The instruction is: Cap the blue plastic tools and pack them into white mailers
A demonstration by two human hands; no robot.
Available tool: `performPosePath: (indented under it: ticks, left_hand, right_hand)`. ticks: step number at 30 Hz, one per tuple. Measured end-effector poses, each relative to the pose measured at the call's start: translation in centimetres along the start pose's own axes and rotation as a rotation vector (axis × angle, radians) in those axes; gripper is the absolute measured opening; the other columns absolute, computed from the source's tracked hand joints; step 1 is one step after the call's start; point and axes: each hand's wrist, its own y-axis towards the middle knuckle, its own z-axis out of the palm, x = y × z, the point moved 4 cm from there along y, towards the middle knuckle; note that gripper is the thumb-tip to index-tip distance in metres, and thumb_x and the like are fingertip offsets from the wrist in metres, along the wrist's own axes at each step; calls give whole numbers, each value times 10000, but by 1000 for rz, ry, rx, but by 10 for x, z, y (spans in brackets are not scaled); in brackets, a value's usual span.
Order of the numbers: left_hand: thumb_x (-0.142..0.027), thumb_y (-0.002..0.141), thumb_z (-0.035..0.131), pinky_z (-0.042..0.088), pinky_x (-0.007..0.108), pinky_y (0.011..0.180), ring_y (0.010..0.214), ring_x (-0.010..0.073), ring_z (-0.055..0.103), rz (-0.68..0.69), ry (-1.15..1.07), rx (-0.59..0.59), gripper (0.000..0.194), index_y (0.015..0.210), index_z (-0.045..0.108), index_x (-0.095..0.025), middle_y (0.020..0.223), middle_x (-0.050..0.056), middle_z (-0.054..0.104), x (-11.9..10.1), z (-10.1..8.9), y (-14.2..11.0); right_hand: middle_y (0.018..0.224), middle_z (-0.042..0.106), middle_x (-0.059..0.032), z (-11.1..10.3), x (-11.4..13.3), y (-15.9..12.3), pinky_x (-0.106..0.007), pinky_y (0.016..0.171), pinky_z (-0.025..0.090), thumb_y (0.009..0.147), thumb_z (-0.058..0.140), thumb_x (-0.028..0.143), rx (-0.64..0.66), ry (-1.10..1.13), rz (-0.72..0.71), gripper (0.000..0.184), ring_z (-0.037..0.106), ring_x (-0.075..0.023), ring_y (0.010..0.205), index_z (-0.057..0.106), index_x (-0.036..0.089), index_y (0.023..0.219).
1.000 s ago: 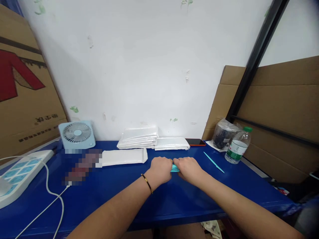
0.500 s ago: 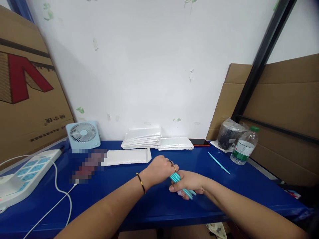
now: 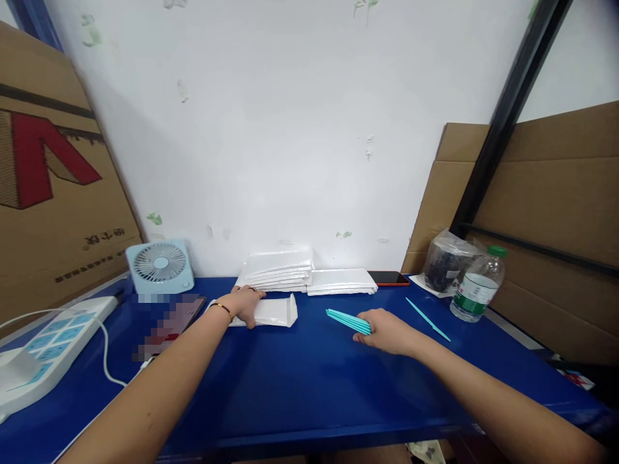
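My left hand [image 3: 242, 305] lies across a single white padded envelope [image 3: 273, 312], with its fingers over the far edge and the thumb at the near edge. The envelope's flap end points right. In my right hand [image 3: 385, 330] is a bundle of slim teal sticks [image 3: 349, 320], their ends sticking out to the left just above the blue table. One loose teal stick [image 3: 428, 319], narrow toward its ends, lies to the right of that hand. Behind my left hand rises a stack of white padded envelopes [image 3: 280, 267], with a lower stack [image 3: 342, 281] beside it.
At the left are a light-blue fan [image 3: 162, 265], a partly blurred phone [image 3: 181, 322] on a cable, and a power strip [image 3: 58, 341]. A dark phone [image 3: 389, 278], a bagged dark object [image 3: 441, 264] and a bottle [image 3: 476, 290] stand along the back right of the table [image 3: 300, 386].
My left hand has let go of the teal sticks and moved left onto the white padded envelope. My right hand keeps the bundle, now turned flatter with its ends pointing left.
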Motion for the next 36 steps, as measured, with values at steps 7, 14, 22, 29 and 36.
performPosePath:
  ticks: [7, 14, 22, 29, 36]
  left_hand:
    - [-268, 518, 633, 351, 399, 903, 952, 275, 542, 288, -196, -231, 536, 1039, 517, -213, 991, 54, 591, -68, -21, -14]
    - [-211, 565, 603, 427, 276, 665, 804, 221, 568, 395, -539, -324, 585, 1132, 463, -194, 932, 35, 578, -110, -30, -23]
    - [-253, 552, 707, 437, 300, 722, 849, 206, 528, 476, -942, -535, 690, 1167, 405, -174, 988, 50, 536, -159, -27, -18]
    - [-202, 636, 651, 414, 279, 738, 849, 174, 508, 600, -1280, -497, 613, 1192, 392, -191, 994, 31, 529, -153, -38, -20]
    - [-317, 636, 701, 419, 346, 819, 952, 246, 539, 732, -1629, -200, 643, 1204, 461, -136, 1063, 109, 579, -145, -27, -19]
  right_hand:
    - [871, 669, -103, -22, 8, 7, -309, 654, 424, 797, 511, 259, -163, -600, 106, 165, 638, -259, 800, 600, 193, 919]
    - [841, 678, -143, -44, 33, 9, -289, 652, 421, 825, 485, 151, -189, -768, 23, 152, 647, -243, 810, 613, 149, 907]
    - [824, 663, -120, -84, 105, 17, -282, 631, 397, 784, 583, 147, -117, -925, -223, 197, 639, -226, 774, 590, 136, 980]
    - [1028, 612, -59, -149, 134, 9, -267, 648, 399, 582, 742, 171, -19, -635, -350, 632, 583, -209, 842, 535, 238, 1176]
    - [1070, 596, -48, -165, 123, 14, -270, 741, 397, 676, 684, 305, 78, -342, -542, 320, 535, -189, 913, 640, 190, 971]
